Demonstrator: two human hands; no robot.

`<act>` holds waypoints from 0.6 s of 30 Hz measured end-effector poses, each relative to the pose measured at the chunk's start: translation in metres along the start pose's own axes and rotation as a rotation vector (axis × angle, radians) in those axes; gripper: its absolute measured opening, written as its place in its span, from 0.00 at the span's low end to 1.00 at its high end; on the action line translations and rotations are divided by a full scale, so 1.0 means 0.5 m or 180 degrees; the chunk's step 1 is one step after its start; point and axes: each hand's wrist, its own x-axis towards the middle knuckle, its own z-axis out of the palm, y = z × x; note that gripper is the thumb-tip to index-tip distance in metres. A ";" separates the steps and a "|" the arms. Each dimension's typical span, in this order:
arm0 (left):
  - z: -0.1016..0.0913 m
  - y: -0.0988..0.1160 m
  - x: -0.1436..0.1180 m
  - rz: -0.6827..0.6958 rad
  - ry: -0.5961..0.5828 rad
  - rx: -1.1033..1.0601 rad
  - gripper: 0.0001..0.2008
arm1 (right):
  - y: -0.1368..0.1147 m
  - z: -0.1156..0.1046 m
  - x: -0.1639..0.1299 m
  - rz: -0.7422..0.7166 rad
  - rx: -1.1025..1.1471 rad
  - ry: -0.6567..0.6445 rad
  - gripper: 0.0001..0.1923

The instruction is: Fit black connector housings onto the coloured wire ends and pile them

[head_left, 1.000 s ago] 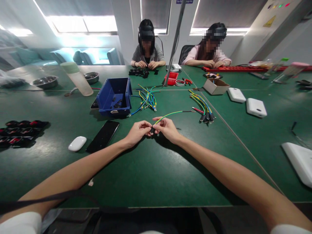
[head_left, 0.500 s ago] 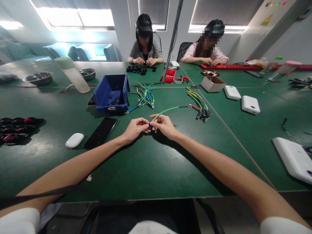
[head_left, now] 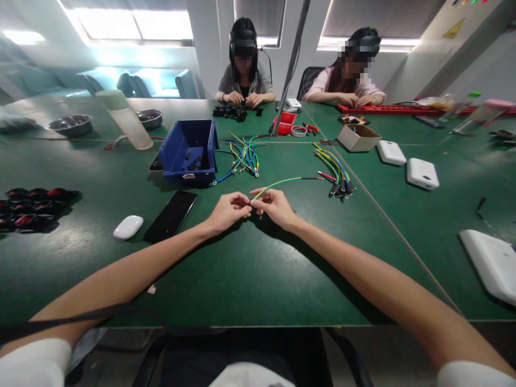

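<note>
Yellow-green thin wire between fingertips

Light: bright daylight from the windows at the far wall, blown out.
Shadows: soft, under both arms on the table.
Glare: pale sheen at the table's left edge.
Distortion: wide-angle bending and slight blur toward the corners.

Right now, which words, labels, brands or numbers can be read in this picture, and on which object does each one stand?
None can be read.
The yellow triangular sign on the grey cabinet: too small to read.
The white label on the blue bin: blurred.
The white boxes and the black phone: no print visible.
</note>
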 end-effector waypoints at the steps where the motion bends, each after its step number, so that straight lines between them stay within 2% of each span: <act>1: 0.001 -0.002 0.000 0.0053 0.0068 0.0075 0.13 | 0.000 0.002 -0.001 0.0020 -0.0039 0.0019 0.19; 6: 0.004 -0.012 -0.006 0.0531 0.0455 0.0720 0.09 | -0.011 0.024 -0.009 0.0203 -0.0070 0.0334 0.21; 12: 0.010 -0.001 -0.023 0.0937 0.0807 0.1692 0.05 | -0.028 0.049 -0.024 0.0336 -0.0060 0.0686 0.22; 18: 0.014 0.004 -0.031 0.1197 0.0779 0.2154 0.03 | -0.024 0.052 -0.029 0.0322 -0.0090 0.0789 0.26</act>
